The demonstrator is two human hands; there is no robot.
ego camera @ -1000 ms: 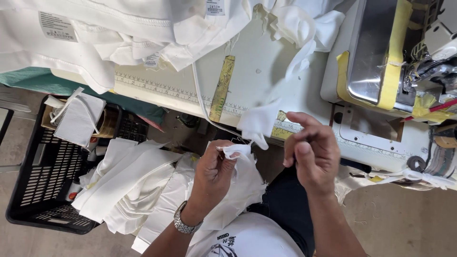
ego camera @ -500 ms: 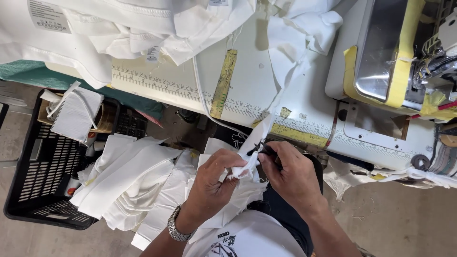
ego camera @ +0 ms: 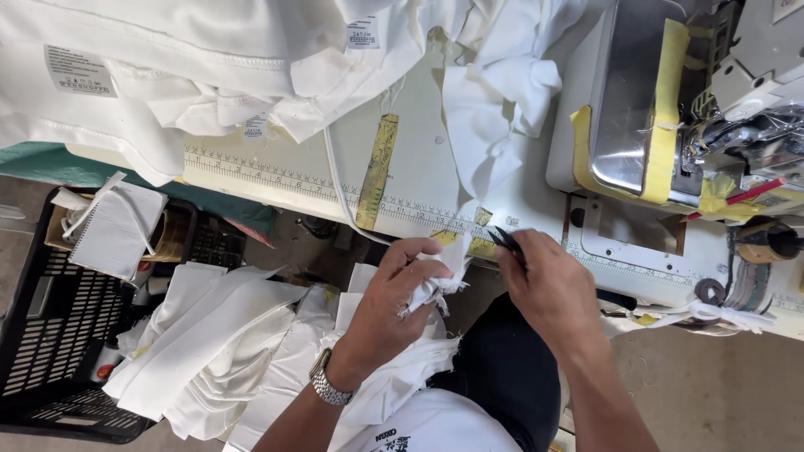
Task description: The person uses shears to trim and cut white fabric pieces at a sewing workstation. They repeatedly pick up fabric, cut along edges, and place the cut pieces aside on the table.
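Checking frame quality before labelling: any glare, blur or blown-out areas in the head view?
Head view: even, soft light with few hard shadows; white fabric pile near clipping, folds hard to read; bright sheen on the sewing machine's metal plate; left hand and right hand fairly sharp, the small dark tool at the right fingertips too small to identify; slight wide-angle bend at edges.

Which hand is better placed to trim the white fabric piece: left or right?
Right, probably. The right hand holds a small dark cutting tool whose tip points at the small white fabric piece, while the left hand is occupied gripping that fabric.
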